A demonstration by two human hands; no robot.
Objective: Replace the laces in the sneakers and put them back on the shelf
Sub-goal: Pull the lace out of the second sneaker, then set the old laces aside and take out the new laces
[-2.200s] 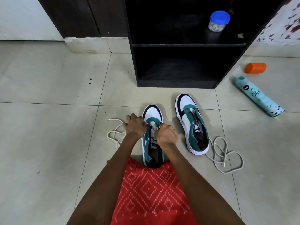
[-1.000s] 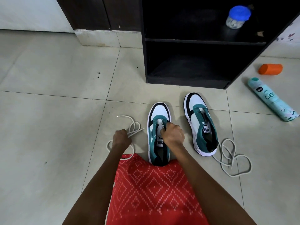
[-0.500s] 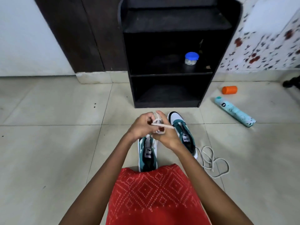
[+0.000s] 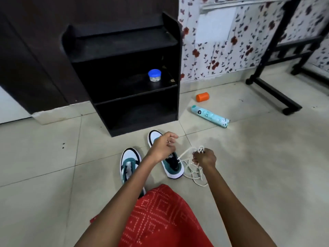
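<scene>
Two teal, white and black sneakers stand on the tiled floor in front of a black shelf unit (image 4: 124,90). The left sneaker (image 4: 129,162) lies in full view. My left hand (image 4: 162,147) hovers over the right sneaker (image 4: 171,168) and covers its middle, with its fingers curled round a white lace strand (image 4: 186,153). The strand runs taut to my right hand (image 4: 204,158), which grips a bunch of the lace just right of that sneaker. More white lace (image 4: 194,174) lies in loose loops on the floor below my right hand.
A blue-lidded jar (image 4: 154,75) stands on the shelf unit's middle board; the bottom board holds nothing. An orange cap (image 4: 202,96) and a teal spray can (image 4: 210,116) lie on the floor to the right. A black wheeled stand (image 4: 277,93) is at far right. My red garment (image 4: 160,216) fills the foreground.
The view has tilted up and swung right. My hands, together over the left sneaker with the lace, have moved right and apart; my right hand now holds the bunch beside the right sneaker.
</scene>
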